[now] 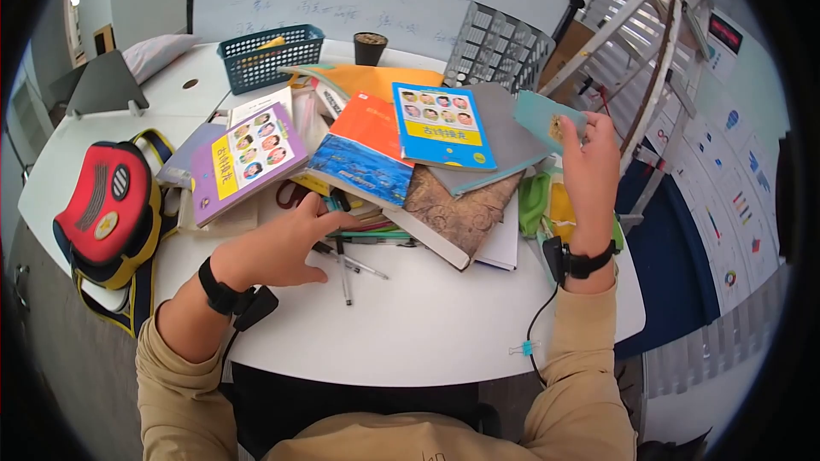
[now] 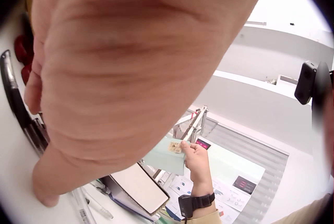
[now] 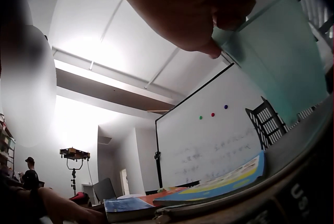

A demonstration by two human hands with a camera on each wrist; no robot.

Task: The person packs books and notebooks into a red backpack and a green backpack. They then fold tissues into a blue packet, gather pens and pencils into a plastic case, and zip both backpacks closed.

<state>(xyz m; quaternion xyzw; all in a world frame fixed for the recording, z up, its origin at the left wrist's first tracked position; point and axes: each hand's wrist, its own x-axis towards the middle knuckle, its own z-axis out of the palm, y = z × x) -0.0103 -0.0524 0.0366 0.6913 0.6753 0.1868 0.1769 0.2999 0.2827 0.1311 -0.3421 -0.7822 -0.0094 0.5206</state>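
My right hand point(image 1: 589, 158) pinches a thin teal booklet point(image 1: 534, 119) with a gold picture on its cover, raised over the right end of the book pile. In the right wrist view the teal booklet point(image 3: 282, 57) hangs at the upper right. My left hand point(image 1: 278, 243), thumb spread away from the fingers, hovers low over the table by several pens point(image 1: 346, 277). Dark red scissors handles point(image 1: 290, 195) lie just behind it. Beyond the fingers are an orange and blue book point(image 1: 363, 162), a blue book point(image 1: 440, 124) and a brown patterned book point(image 1: 457, 209).
At left, a red and yellow backpack point(image 1: 111, 205) sits beside a purple book point(image 1: 248, 162). A dark green basket point(image 1: 272, 60), a small dark pot point(image 1: 370, 49) and a grey rack point(image 1: 500, 47) stand at the back. A green pouch point(image 1: 535, 201) lies by the right wrist, near a ladder point(image 1: 662, 60).
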